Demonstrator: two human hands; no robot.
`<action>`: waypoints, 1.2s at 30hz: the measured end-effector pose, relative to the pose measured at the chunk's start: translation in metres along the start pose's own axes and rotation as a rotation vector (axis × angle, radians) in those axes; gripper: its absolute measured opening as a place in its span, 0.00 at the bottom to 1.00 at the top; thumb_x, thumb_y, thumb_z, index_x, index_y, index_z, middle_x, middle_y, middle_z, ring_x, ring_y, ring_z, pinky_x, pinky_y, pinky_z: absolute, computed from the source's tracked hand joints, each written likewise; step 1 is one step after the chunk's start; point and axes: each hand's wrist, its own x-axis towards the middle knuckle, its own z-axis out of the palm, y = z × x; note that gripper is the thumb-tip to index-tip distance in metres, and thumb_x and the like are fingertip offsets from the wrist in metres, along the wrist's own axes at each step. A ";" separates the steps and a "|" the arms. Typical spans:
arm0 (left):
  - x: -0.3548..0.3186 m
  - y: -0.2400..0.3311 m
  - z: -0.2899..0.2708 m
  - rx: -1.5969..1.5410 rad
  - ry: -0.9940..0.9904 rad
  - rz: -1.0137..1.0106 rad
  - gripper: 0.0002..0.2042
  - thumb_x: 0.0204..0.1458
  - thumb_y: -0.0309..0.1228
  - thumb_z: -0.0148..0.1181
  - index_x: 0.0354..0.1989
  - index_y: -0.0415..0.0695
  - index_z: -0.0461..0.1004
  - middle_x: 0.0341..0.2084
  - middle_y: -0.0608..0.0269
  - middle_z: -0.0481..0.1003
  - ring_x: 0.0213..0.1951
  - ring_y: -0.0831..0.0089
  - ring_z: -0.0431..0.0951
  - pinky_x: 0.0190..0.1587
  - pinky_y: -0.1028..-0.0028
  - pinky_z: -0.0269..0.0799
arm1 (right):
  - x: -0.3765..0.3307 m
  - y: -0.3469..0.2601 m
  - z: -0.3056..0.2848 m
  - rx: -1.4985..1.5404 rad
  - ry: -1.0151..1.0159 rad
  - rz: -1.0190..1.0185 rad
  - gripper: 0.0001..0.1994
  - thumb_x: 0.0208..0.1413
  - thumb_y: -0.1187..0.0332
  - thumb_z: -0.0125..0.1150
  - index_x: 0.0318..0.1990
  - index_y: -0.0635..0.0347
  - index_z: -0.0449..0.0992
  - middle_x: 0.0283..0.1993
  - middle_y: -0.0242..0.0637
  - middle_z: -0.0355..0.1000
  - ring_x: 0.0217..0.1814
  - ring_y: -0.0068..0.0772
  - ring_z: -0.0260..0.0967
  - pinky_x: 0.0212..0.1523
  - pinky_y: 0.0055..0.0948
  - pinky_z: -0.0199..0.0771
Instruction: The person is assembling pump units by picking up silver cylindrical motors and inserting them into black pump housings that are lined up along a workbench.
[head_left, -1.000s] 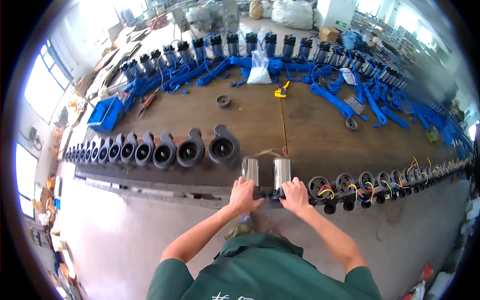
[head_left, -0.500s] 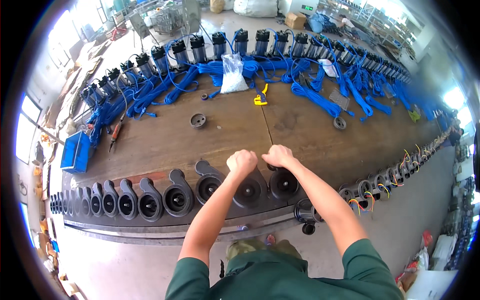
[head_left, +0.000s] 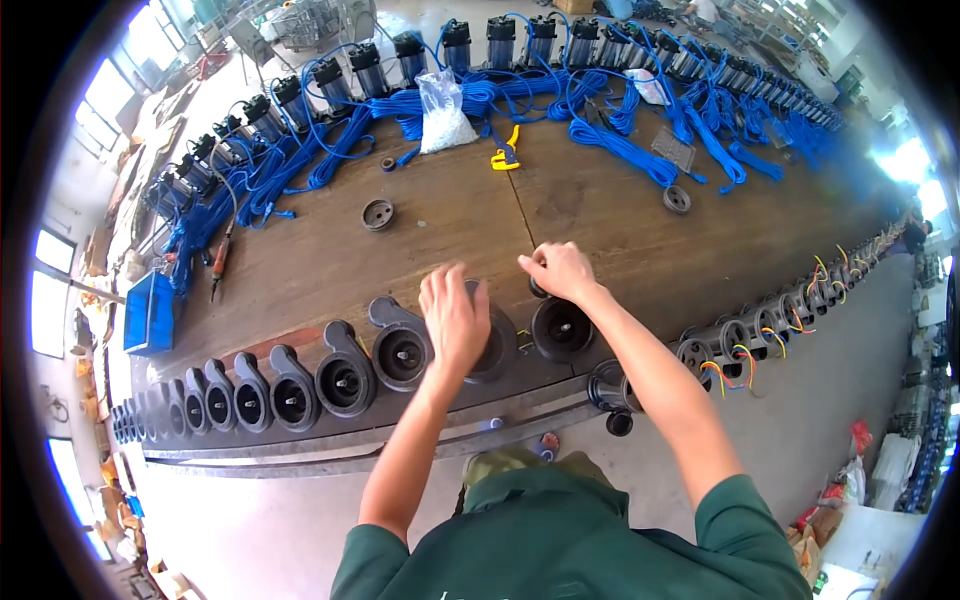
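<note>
The left hand (head_left: 455,315) lies flat, fingers spread, on top of a dark pump housing (head_left: 490,345) at the near edge of the long wooden bench (head_left: 600,230); it presses down on the casting rather than closing round it. The right hand (head_left: 560,270) is curled, fingertips pinched together at the upper rim of the next housing (head_left: 562,330) just to its right; whether it grips a small part or only the rim I cannot tell. Both castings stand in a row of like housings (head_left: 300,385) that runs off to the left of the left hand, open round mouths facing the person.

The step in hand looks like seating these two housings in line with the rest. The next move likely calls for steadying each casting so it sits close against its neighbour without tipping off the bench edge.

Beyond the hands lie a loose round cap (head_left: 377,214), a yellow-handled tool (head_left: 508,152), a clear bag of small white parts (head_left: 445,115) and coils of blue cable (head_left: 620,140). Further right of the right hand, motor units with coloured wires (head_left: 740,350) continue the line
</note>
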 end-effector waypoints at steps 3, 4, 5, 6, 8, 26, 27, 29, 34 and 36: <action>-0.075 -0.015 -0.054 0.073 0.119 0.025 0.16 0.50 0.26 0.64 0.47 0.38 0.71 0.42 0.46 0.71 0.47 0.46 0.70 0.55 0.51 0.63 | -0.057 -0.018 -0.017 0.148 0.598 -0.202 0.17 0.62 0.55 0.64 0.43 0.62 0.76 0.34 0.41 0.75 0.38 0.48 0.73 0.43 0.46 0.74; -0.102 -0.032 -0.066 0.132 0.073 -0.008 0.20 0.47 0.28 0.67 0.48 0.38 0.71 0.42 0.47 0.71 0.47 0.46 0.70 0.54 0.52 0.63 | -0.086 -0.033 -0.025 0.347 0.619 -0.181 0.15 0.62 0.59 0.65 0.43 0.62 0.74 0.33 0.37 0.72 0.34 0.42 0.71 0.39 0.42 0.73; -0.118 -0.044 -0.076 0.178 -0.012 0.009 0.22 0.45 0.29 0.69 0.49 0.38 0.70 0.43 0.47 0.71 0.47 0.46 0.70 0.54 0.52 0.63 | -0.118 -0.040 -0.026 0.588 0.539 -0.066 0.13 0.62 0.60 0.65 0.41 0.61 0.73 0.33 0.34 0.71 0.33 0.35 0.70 0.37 0.36 0.72; -0.128 -0.052 -0.082 0.217 -0.099 0.021 0.25 0.44 0.30 0.71 0.50 0.38 0.70 0.43 0.47 0.71 0.47 0.46 0.71 0.55 0.53 0.63 | -0.151 -0.042 -0.021 0.816 0.447 0.053 0.12 0.62 0.61 0.66 0.40 0.60 0.72 0.33 0.30 0.70 0.31 0.27 0.68 0.35 0.30 0.70; -0.125 -0.079 -0.081 0.250 -0.220 0.084 0.26 0.37 0.30 0.75 0.47 0.40 0.71 0.38 0.54 0.73 0.45 0.53 0.72 0.51 0.56 0.65 | -0.193 -0.023 0.018 0.874 0.357 0.202 0.11 0.65 0.62 0.63 0.42 0.55 0.69 0.33 0.22 0.65 0.31 0.17 0.65 0.30 0.20 0.64; -0.114 -0.049 -0.068 0.280 -0.201 0.096 0.22 0.35 0.25 0.75 0.41 0.40 0.74 0.39 0.50 0.74 0.48 0.48 0.71 0.53 0.51 0.65 | -0.165 0.020 0.046 1.584 -0.054 0.691 0.18 0.62 0.62 0.59 0.40 0.75 0.77 0.33 0.49 0.80 0.31 0.38 0.83 0.27 0.31 0.83; -0.114 -0.025 -0.069 0.323 -0.067 0.076 0.21 0.37 0.25 0.75 0.42 0.39 0.74 0.40 0.51 0.73 0.49 0.48 0.71 0.54 0.50 0.65 | -0.169 0.019 0.032 1.588 -0.150 0.683 0.22 0.63 0.56 0.61 0.40 0.75 0.77 0.32 0.50 0.80 0.31 0.38 0.82 0.30 0.34 0.85; -0.140 0.008 -0.060 0.301 0.130 0.060 0.20 0.39 0.26 0.74 0.42 0.40 0.74 0.39 0.54 0.73 0.49 0.51 0.71 0.54 0.49 0.65 | -0.205 0.012 -0.005 1.263 -0.102 0.492 0.22 0.66 0.55 0.60 0.45 0.74 0.76 0.34 0.43 0.81 0.31 0.31 0.80 0.31 0.29 0.80; -0.261 0.102 0.032 0.079 -0.351 0.308 0.17 0.37 0.31 0.69 0.39 0.47 0.77 0.40 0.59 0.76 0.45 0.55 0.75 0.50 0.55 0.71 | -0.351 0.131 -0.059 0.520 0.478 -0.181 0.05 0.57 0.71 0.65 0.33 0.61 0.77 0.22 0.37 0.71 0.20 0.36 0.69 0.25 0.30 0.69; -0.293 0.130 0.093 -0.057 -0.556 0.504 0.19 0.43 0.36 0.67 0.46 0.46 0.76 0.46 0.59 0.75 0.51 0.56 0.74 0.52 0.59 0.70 | -0.364 0.182 -0.043 0.293 0.230 -0.074 0.07 0.54 0.68 0.68 0.33 0.59 0.76 0.29 0.35 0.73 0.25 0.38 0.71 0.27 0.34 0.72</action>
